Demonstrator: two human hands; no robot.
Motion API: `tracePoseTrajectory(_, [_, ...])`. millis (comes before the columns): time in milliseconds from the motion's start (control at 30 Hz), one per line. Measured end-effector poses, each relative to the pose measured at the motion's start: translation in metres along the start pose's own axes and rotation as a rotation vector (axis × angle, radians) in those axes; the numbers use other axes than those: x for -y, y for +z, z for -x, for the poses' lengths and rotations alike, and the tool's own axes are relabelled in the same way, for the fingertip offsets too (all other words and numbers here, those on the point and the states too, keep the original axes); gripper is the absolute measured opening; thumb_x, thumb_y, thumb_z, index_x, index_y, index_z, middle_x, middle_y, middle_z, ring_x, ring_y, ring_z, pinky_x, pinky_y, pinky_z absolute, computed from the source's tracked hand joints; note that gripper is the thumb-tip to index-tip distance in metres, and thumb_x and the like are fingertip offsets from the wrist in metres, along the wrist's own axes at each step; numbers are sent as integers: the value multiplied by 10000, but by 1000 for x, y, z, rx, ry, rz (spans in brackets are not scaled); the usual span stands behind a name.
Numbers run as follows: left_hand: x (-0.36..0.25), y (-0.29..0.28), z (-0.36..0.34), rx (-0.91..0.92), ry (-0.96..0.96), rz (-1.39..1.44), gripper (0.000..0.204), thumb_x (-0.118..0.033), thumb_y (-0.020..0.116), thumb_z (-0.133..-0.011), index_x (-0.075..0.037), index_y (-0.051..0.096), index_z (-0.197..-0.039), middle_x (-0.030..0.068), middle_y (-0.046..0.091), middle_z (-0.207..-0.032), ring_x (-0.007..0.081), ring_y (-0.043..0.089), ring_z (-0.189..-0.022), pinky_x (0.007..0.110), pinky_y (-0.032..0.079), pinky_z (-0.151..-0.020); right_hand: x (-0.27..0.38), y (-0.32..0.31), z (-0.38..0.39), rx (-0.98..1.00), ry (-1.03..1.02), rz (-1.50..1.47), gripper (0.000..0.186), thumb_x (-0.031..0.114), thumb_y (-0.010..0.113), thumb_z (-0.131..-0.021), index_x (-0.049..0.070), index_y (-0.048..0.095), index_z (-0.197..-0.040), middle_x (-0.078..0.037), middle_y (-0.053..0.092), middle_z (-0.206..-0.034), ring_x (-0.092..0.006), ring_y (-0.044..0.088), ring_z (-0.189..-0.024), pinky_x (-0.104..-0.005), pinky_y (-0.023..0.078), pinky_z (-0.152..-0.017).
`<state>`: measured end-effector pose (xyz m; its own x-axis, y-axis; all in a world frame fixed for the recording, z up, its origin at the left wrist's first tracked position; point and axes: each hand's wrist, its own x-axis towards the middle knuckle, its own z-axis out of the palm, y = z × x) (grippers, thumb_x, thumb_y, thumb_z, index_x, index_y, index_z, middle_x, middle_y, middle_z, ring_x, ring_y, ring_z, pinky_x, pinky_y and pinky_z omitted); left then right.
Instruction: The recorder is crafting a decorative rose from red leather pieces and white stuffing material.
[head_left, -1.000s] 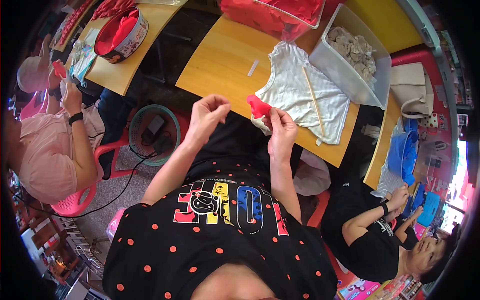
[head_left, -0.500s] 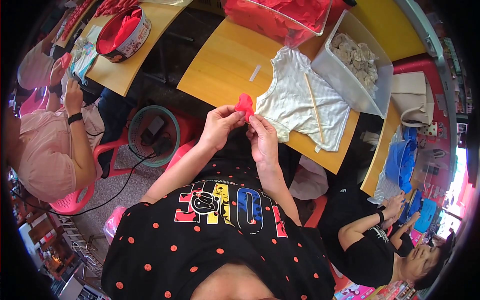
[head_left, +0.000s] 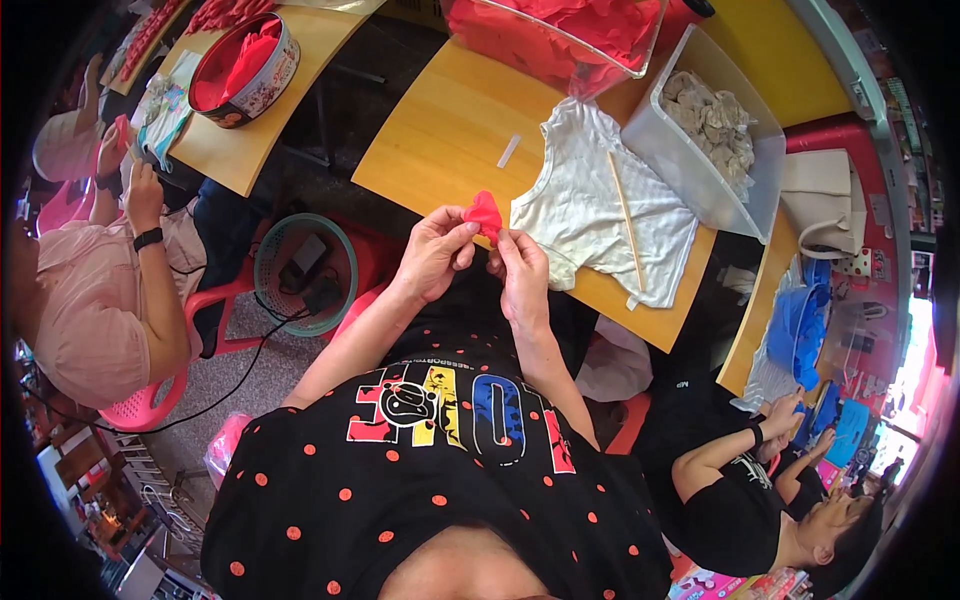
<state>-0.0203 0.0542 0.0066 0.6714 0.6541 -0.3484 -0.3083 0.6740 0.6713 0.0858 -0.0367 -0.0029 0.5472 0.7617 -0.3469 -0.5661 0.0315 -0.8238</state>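
A small red piece of thin, crumpled material (head_left: 484, 214) is held up between my two hands, over the near edge of the wooden table (head_left: 420, 150). My left hand (head_left: 436, 252) pinches it from the left with thumb and fingers. On its lower right, my right hand (head_left: 522, 268) grips the piece between thumb and fingertips. Just beyond my right hand a white cloth garment (head_left: 585, 190) lies spread on the table, with a thin wooden stick (head_left: 628, 220) resting across it. A short white strip (head_left: 509, 151) lies on the bare wood to the left.
At the table's back stands a clear bin of red pieces (head_left: 560, 40); right of it is a translucent bin (head_left: 690, 180) with crumpled beige pieces. A co-worker (head_left: 110, 290) sits left by a round tin (head_left: 245, 75). Another person (head_left: 750, 500) works at right near blue material (head_left: 800, 330).
The red piece has turned and spread a little between my fingers. Both hands stay in nearly the same place.
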Motion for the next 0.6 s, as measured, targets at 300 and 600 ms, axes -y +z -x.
tracePoseTrajectory(300, [-18,7,-4,9,25,175,79,-79,570,-915,-33,532,-967,62,609,-781,95,562,-581,197,435,-476,7,16,2,114,54,94,155,153,551,-937,6,584,-972,-10,546,-734,-84,492,-593,-224,416,-547])
tracePoseTrajectory(600, [-14,4,-2,-49,133,-169,96,-90,602,-897,-3,573,-925,73,641,-798,114,626,-665,200,499,-554,34,26,9,6,-650,944,89,17,653,-815,-7,619,-894,-107,594,-811,-226,598,-682,-310,483,-612])
